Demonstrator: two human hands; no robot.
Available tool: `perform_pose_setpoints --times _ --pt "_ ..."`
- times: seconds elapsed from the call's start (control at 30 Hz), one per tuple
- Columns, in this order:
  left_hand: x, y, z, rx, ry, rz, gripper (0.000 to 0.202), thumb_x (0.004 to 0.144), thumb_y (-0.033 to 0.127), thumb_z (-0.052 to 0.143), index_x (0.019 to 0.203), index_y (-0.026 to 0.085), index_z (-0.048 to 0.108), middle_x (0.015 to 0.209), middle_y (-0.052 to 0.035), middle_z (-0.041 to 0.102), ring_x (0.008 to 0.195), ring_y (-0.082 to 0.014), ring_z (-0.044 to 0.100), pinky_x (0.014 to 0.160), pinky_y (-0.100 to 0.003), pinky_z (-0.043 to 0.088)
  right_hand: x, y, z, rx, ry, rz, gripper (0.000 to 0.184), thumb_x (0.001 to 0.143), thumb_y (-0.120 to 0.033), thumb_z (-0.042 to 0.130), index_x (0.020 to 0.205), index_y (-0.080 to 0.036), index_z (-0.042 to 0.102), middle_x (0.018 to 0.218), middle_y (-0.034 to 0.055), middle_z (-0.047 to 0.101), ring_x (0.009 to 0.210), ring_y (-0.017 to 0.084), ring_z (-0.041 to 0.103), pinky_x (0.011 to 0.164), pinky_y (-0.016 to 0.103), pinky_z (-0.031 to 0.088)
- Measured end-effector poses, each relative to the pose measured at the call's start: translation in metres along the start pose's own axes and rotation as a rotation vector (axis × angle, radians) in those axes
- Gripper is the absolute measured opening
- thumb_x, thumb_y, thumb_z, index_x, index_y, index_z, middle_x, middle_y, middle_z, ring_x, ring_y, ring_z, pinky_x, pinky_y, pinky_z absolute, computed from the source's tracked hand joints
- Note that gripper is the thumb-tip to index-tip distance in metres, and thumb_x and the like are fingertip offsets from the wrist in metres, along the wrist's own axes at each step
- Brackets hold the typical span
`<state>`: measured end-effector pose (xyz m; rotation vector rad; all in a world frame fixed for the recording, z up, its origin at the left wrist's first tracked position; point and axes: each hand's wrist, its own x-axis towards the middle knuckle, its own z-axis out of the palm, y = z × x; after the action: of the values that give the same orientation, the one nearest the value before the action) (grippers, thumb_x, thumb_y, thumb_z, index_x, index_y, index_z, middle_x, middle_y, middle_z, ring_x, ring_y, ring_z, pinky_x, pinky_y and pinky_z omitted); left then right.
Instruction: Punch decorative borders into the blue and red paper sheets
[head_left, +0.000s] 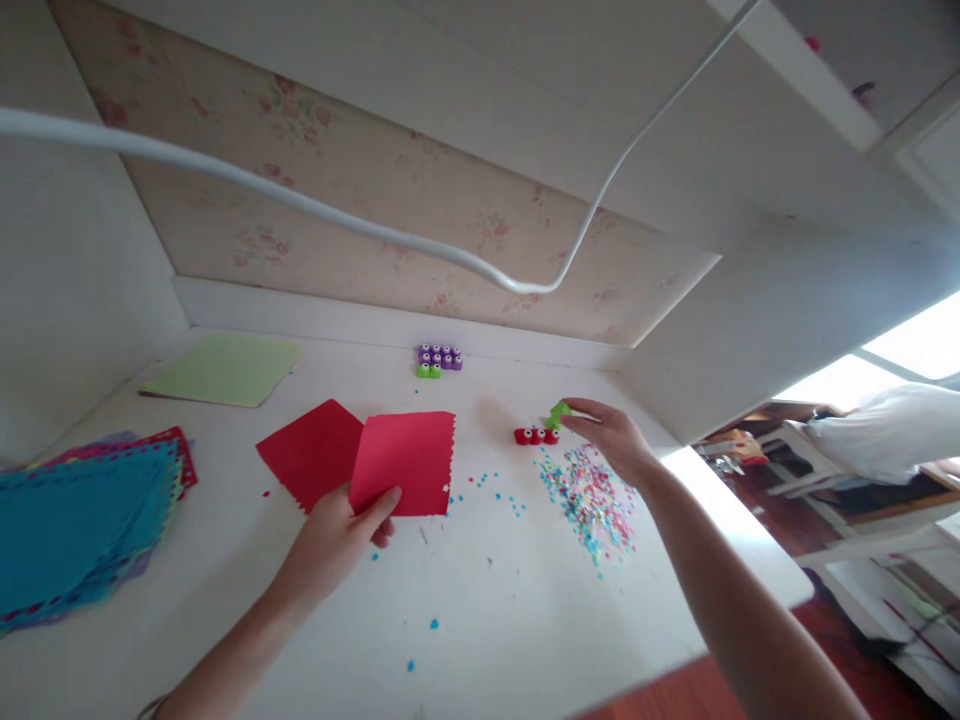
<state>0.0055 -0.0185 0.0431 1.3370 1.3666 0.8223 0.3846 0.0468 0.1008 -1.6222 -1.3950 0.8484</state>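
My left hand (pixel 334 540) pinches a red paper square (pixel 405 455) between thumb and fingers; small notches run down the paper's right edge. Under and left of it, another red sheet (pixel 307 450) lies on the table. In my right hand (pixel 619 440), the fingertips close on a small green craft punch (pixel 557 414). That punch is just above a row of 3 red craft punches (pixel 536 437). Just below my right hand spreads a pile of multicoloured confetti (pixel 592 500).
Purple punches (pixel 442 356) and two green punches (pixel 429 371) stand by the back wall. Pale green sheets (pixel 225 368) lie at the back left, with a blue paper stack (pixel 90 520) in front. A white cable (pixel 450 255) hangs across the view. The white table (pixel 510 620) ends at right.
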Motion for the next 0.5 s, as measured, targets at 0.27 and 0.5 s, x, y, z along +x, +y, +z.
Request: perform_pose_setpoints --times 0.27,0.5 --pt "0.003 -0.004 0.001 0.021 -0.015 -0.030 0.041 0.082 0.057 0.057 0.067 0.019 0.058 0.062 -0.0020 0.067 0.060 -0.0209 0.064 0.059 -0.030 0.046 0.073 0.012 -0.019 -0.595 -0.125 -0.047 0.028 0.070 -0.037 0.072 0.094 -0.025 0.078 0.085 0.0033 0.076 0.081 0.025 0.068 0.074 0.035 0.050" --pt "0.007 -0.007 -0.001 -0.001 -0.020 -0.062 0.043 0.082 0.058 0.057 0.067 0.018 0.059 0.064 -0.0035 0.068 0.062 -0.0215 0.064 0.062 -0.031 0.047 0.095 0.025 -0.008 -0.870 -0.339 -0.049 0.025 0.070 -0.034 0.070 0.092 -0.025 0.079 0.093 0.0047 0.077 0.089 0.026 0.069 0.083 0.035 0.050"
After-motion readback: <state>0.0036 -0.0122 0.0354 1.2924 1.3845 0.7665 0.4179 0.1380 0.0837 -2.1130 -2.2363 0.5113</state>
